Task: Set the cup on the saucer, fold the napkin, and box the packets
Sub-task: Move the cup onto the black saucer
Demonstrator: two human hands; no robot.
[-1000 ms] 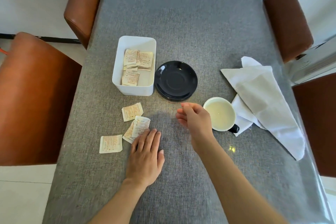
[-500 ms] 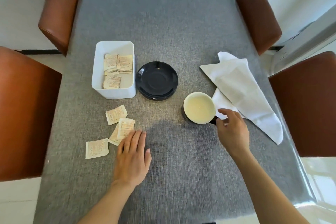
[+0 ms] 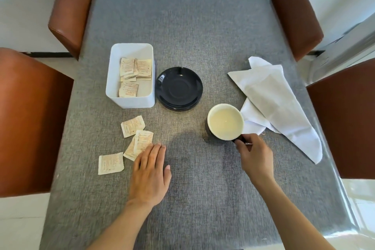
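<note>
My right hand (image 3: 256, 155) has come in from beside the napkin and now has the cup's dark handle (image 3: 239, 139) pinched between thumb and curled fingers; a second ago it was hovering to the left of the cup, well away from the handle. My left hand has not moved from its spot.

At the left, one packet (image 3: 110, 163) lies alone on the grey table (image 3: 203, 26). Just right of it, two packets (image 3: 142, 144) overlap each other, and another packet (image 3: 133, 126) sits a little farther from me. My left hand (image 3: 150, 174) lies flat on the cloth, fingers straight and close together, the fingertips touching the near edge of the overlapping pair. Beyond them stands the white box (image 3: 130, 102), with several packets already inside it. The black saucer (image 3: 179, 88) is just beside the box on its right, bare, almost touching its wall.

Then comes the cup (image 3: 225, 121), pale inside and dark outside, standing upright on the table nearer to me than the saucer and apart from it. Its far right side touches the white napkin (image 3: 274, 103), which lies loosely bunched and folded over, running toward the table's right edge. Brown chairs (image 3: 30, 117) stand along both sides of the table.
</note>
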